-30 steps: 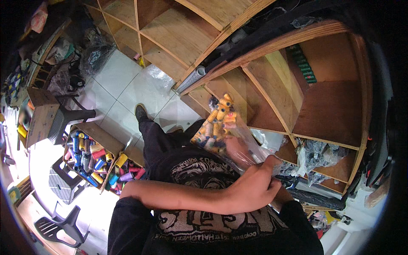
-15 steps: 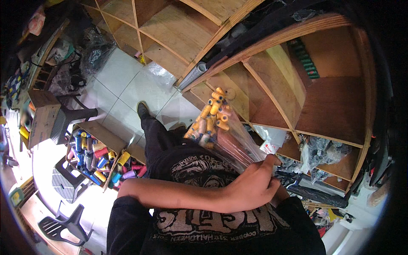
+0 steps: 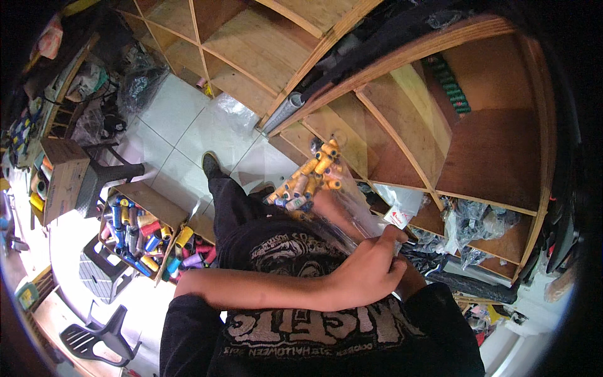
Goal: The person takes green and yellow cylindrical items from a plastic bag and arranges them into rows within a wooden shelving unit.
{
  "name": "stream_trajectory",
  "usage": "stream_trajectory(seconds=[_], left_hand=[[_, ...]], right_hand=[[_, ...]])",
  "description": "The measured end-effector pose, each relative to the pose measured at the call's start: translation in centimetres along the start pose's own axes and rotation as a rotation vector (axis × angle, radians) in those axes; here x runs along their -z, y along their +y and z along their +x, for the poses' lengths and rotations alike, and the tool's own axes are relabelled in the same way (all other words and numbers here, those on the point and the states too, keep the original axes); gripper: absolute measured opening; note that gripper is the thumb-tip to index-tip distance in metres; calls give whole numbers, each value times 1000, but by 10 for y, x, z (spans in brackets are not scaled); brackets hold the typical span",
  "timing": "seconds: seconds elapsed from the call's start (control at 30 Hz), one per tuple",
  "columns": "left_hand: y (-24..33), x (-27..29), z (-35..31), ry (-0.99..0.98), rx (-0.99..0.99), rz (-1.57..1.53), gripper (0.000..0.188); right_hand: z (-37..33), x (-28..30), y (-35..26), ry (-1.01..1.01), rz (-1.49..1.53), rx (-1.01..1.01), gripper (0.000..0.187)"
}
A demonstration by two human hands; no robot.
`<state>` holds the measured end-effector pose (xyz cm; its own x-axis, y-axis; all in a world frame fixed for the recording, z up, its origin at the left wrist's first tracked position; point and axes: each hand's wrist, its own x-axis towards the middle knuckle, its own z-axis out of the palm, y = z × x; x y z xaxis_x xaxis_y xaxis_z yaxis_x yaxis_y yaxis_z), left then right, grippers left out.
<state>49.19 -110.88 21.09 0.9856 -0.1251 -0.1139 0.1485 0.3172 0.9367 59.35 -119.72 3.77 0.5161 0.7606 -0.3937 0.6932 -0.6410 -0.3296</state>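
Bag [image 3: 356, 202]: mostly yellow spools [image 3: 323, 165]; left hand [image 3: 367, 265] clasping it; right hand [image 3: 323, 199], grip unclear. Box [image 3: 151, 196]: multicoloured spools [image 3: 133, 235].

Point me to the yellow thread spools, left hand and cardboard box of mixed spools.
Yellow thread spools [image 3: 308, 167]: head view, one mid-cluster spool.
Left hand [image 3: 372, 267]: head view, its back.
Cardboard box of mixed spools [image 3: 152, 197]: head view, upper flap.

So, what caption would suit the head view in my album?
Left hand gripping a clear plastic bag of mostly yellow thread spools, with wooden shelves and a box of colourful spools nearby.
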Motion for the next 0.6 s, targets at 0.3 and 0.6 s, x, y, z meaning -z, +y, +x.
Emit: stream_trajectory(seconds=[0.3, 0.6], left_hand=[[-8, 0, 2, 6, 23, 5, 34], [-24, -4, 1, 15, 19, -2, 34]], right_hand=[[19, -8, -20, -10, -51, 50, 50], [19, -15, -20, -9, -70, 27, 49]])
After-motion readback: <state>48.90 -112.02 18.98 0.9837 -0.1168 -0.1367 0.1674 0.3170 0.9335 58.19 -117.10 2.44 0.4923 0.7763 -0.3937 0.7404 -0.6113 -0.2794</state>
